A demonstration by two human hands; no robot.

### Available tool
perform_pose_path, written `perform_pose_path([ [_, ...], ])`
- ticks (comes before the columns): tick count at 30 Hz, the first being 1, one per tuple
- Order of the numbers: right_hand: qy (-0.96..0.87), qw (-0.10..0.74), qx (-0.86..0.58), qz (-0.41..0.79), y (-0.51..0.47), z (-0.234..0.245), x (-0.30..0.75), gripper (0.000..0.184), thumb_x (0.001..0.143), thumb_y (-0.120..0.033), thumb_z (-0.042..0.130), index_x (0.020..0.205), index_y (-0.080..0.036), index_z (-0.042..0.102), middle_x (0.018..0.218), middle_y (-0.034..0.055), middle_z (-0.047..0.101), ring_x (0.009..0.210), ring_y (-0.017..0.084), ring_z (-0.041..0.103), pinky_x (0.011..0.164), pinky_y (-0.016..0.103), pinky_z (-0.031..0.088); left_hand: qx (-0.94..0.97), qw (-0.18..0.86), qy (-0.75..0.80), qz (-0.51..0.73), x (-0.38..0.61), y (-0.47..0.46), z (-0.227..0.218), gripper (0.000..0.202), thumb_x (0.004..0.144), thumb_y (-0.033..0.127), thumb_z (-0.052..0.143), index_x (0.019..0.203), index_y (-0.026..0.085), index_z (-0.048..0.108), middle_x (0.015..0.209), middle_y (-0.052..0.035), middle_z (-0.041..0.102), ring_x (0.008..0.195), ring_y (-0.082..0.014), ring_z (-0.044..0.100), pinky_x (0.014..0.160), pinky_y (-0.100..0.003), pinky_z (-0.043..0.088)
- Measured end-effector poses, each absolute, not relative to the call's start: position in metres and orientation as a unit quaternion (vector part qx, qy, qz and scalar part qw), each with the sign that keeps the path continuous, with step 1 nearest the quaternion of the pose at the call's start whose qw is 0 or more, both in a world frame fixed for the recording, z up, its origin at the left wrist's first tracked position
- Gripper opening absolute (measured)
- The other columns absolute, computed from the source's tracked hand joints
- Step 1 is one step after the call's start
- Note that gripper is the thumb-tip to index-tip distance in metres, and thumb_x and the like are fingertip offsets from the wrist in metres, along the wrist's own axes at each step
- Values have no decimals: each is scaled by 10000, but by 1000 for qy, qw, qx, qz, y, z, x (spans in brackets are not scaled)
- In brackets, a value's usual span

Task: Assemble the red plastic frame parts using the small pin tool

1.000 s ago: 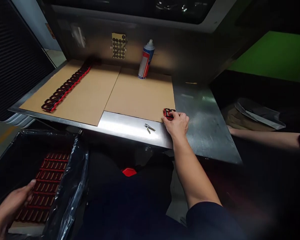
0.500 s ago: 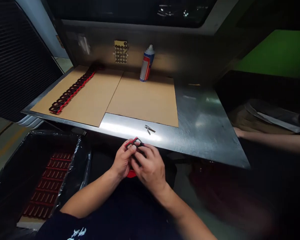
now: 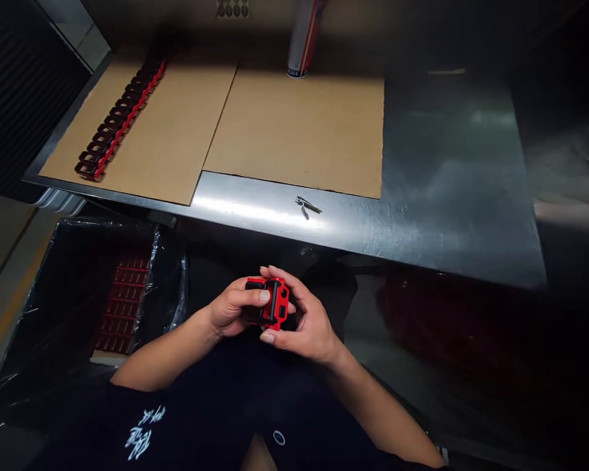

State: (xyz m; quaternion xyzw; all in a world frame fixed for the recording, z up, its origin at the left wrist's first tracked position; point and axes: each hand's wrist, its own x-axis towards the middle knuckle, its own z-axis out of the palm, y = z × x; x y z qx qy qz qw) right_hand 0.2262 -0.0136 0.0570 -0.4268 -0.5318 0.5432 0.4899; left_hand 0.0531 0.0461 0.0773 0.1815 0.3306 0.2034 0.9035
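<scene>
Overall: dim
Metal bench (image 3: 255,203): white glare along front edge
Cardboard (image 3: 294,131): softly lit, far edge shadowed
Bin liner (image 3: 158,261): near-black, thin highlights
Red part (image 3: 275,303): fairly sharp
Right margin: murky, blurred

Little part (image 3: 281,306) is red & blk. Row of parts (image 3: 120,123) is red & blk too. Cardboard (image 3: 324,144) is lt brown. Table (image 3: 436,222) is grey. Can (image 3: 303,40) is grey & red w/ dk blue base. Bag (image 3: 39,294) is blk. Shirt (image 3: 211,405) is dk blue w/ white marks.
</scene>
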Motion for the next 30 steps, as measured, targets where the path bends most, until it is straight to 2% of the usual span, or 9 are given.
perform_pose_path([
  [3, -524, 495, -428, 545, -11, 60, 221, 816, 749, -385, 875, 1477, -303, 513, 1433, 97, 638, 1289, 296, 649, 1121, 477, 520, 182, 902, 332, 209, 50, 45, 74, 450, 657, 425, 929, 913, 86, 781, 817, -125, 790, 657, -174, 726, 598, -220, 575],
  [6, -532, 497, -453, 515, -10, 63, 221, 799, 746, -314, 852, 1471, -304, 516, 1408, 89, 648, 1264, 286, 660, 1096, 457, 540, 179, 878, 371, 244, 47, 45, 68, 448, 682, 391, 922, 1010, 130, 765, 823, -68, 776, 658, -144, 722, 621, -206, 581],
  [8, -541, 493, -474, 488, -9, 64, 223, 797, 748, -280, 837, 1475, -304, 510, 1413, 89, 641, 1262, 282, 659, 1101, 458, 537, 190, 851, 406, 273, 44, 47, 64, 493, 697, 390, 911, 1099, 171, 728, 769, -20, 748, 590, -131, 700, 562, -201, 566],
  [11, -562, 475, -501, 456, -7, 64, 227, 783, 753, -247, 819, 1472, -298, 515, 1437, 92, 623, 1294, 285, 635, 1124, 472, 522, 219, 814, 444, 303, 40, 48, 62, 525, 742, 516, 853, 1109, 179, 688, 638, 27, 674, 452, -122, 630, 440, -203, 516],
  [13, -576, 463, -512, 438, -6, 64, 228, 782, 756, -224, 807, 1477, -303, 515, 1464, 88, 606, 1328, 286, 610, 1138, 478, 513, 226, 805, 458, 301, 39, 50, 63, 501, 763, 557, 815, 1040, 160, 685, 618, 22, 660, 442, -129, 628, 429, -214, 518],
  [19, -585, 477, -497, 428, -5, 58, 227, 830, 791, -192, 773, 1540, -331, 442, 1581, 70, 503, 1390, 296, 566, 1167, 521, 492, 216, 789, 492, 299, 42, 50, 69, 372, 645, 323, 917, 874, 152, 678, 742, 4, 702, 551, -104, 653, 531, -206, 549],
  [24, -574, 461, -505, 449, -7, 56, 227, 830, 780, -215, 808, 1527, -331, 466, 1514, 69, 575, 1344, 293, 606, 1160, 504, 500, 292, 782, 491, 248, 43, 45, 72, 469, 710, 568, 855, 781, 125, 719, 666, -20, 654, 536, -96, 593, 523, -205, 486],
  [26, -570, 458, -506, 458, -8, 57, 226, 817, 772, -229, 820, 1511, -327, 485, 1492, 72, 595, 1326, 291, 621, 1151, 494, 507, 342, 779, 472, 231, 42, 43, 75, 493, 761, 615, 797, 808, 128, 736, 661, -20, 642, 540, -100, 574, 530, -212, 471],
  [30, -561, 455, -506, 472, -10, 59, 224, 812, 763, -271, 834, 1499, -308, 494, 1457, 88, 624, 1305, 298, 637, 1141, 500, 511, 436, 751, 442, 224, 39, 40, 82, 401, 861, 529, 735, 1028, 165, 748, 749, -18, 668, 608, -116, 572, 594, -220, 473],
])
